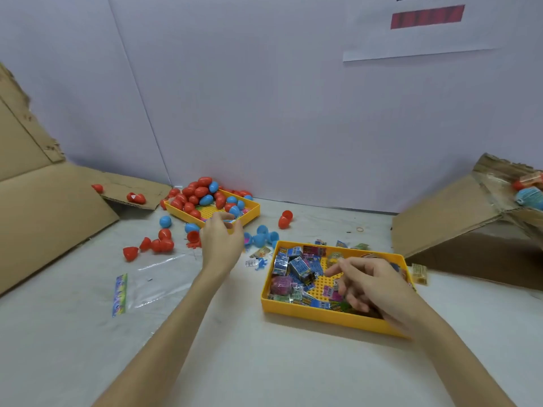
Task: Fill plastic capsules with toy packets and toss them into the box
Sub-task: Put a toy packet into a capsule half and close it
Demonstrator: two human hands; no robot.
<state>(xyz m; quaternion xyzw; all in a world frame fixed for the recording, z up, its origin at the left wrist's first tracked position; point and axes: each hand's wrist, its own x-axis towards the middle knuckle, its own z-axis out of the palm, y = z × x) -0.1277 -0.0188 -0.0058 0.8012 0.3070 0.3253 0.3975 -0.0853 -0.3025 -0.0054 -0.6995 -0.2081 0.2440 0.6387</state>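
With the left hand (221,233) loosely curled at the capsule tray (255,207) and the right hand (364,282) relaxed over the packet tray (323,315), nothing visibly held, one packet and one capsule were best singled out.

glossy plastic capsules (196,195), torn cardboard box (458,218)

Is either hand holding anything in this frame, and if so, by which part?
Neither visibly. The left hand reaches the capsule tray, fingers curled; a grip cannot be told. The right hand hovers over the packet tray, fingers loose.

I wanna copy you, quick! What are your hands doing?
Left hand: open, reaching at the capsule tray, holding nothing visible.
Right hand: open over the packet tray.
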